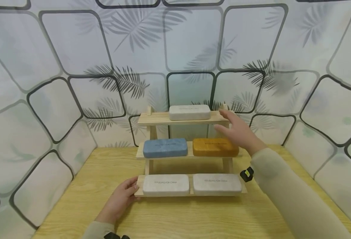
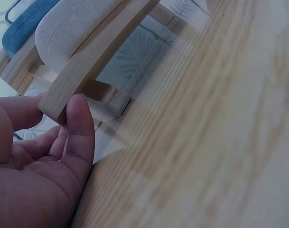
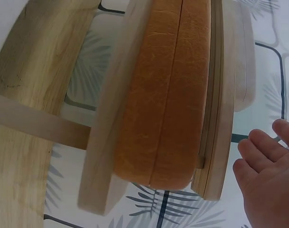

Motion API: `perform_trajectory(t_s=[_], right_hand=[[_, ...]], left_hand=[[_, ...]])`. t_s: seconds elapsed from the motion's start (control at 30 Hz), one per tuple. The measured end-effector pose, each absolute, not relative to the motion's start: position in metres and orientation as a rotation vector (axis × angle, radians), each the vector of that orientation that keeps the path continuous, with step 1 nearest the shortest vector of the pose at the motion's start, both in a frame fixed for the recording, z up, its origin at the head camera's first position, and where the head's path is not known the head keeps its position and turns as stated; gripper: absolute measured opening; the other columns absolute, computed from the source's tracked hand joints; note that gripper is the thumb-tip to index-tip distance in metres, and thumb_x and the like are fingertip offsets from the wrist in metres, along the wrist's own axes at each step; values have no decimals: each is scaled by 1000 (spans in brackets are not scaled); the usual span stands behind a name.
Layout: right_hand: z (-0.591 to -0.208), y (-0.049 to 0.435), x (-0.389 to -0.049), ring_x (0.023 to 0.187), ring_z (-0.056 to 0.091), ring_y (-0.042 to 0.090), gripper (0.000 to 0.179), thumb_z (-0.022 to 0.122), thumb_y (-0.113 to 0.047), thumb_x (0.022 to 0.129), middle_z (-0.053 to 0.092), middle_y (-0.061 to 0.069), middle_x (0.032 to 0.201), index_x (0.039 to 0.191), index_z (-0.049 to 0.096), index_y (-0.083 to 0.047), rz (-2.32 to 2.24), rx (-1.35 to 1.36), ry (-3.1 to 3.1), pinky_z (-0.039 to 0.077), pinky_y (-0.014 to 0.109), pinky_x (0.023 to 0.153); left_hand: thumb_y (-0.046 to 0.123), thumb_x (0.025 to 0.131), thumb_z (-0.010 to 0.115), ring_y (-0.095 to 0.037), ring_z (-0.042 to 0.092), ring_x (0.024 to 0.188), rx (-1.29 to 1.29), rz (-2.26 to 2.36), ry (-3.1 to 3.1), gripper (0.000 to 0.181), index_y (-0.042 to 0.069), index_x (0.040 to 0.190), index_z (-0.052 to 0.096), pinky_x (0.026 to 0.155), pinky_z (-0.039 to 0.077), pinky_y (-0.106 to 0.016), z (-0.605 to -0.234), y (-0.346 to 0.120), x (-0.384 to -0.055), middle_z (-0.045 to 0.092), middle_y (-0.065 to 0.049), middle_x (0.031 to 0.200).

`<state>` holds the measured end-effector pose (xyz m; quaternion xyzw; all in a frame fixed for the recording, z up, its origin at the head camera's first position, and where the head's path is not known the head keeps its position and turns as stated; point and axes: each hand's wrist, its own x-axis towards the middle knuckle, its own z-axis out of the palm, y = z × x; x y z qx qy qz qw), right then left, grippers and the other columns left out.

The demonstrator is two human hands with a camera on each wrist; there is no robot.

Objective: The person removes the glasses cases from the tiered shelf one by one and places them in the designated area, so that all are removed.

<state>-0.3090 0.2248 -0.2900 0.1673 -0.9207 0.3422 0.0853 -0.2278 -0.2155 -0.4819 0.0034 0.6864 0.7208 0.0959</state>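
Pinching a rack (image 1: 190, 154) by its bottom shelf (image 1: 191, 191), the left hand (image 1: 121, 200) holds on; the right hand (image 1: 239, 131), grip released, is near the top shelf (image 1: 156, 119). The rack stands on the tabletop (image 1: 175, 217), bearing five cases (image 1: 165, 148).

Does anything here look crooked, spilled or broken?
Nothing stands out. The top white case, blue case, orange case, lower-left white case and lower-right white case all lie flat on the wooden stand, with no spill or damage visible.

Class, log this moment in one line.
left hand: grips bottom shelf; right hand: near top shelf; cases: one top, two middle, two bottom
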Motion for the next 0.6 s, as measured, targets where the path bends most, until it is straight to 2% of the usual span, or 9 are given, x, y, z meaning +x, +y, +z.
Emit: perform_trajectory(t_s=[0.13,0.33,0.6], right_hand=[[-285,219,-318,148,25,38,85,57,-60,98,26,13,164,163,20,-20,1031,488,-2779,23,64,115],[-278,209,-333,149,23,36,86,60,-54,98,23,11,166,164,19,-18,1064,473,-2781,20,63,117],[-277,202,-348,148,26,37,90,63,-55,96,23,12,165,164,18,-15,1044,492,-2797,24,61,116]], left_hand=[[8,107,48,-21,59,109,12,2146,2035,51,-11,151,32,83,56,-35,-484,-216,-229,39,-31,149],[8,107,49,-20,59,109,44,2154,2036,52,-12,151,31,84,55,-35,-482,-216,-228,36,-32,151],[11,107,49,-18,59,106,66,2140,2035,54,-13,151,29,83,55,-36,-482,-217,-227,36,-32,150]])
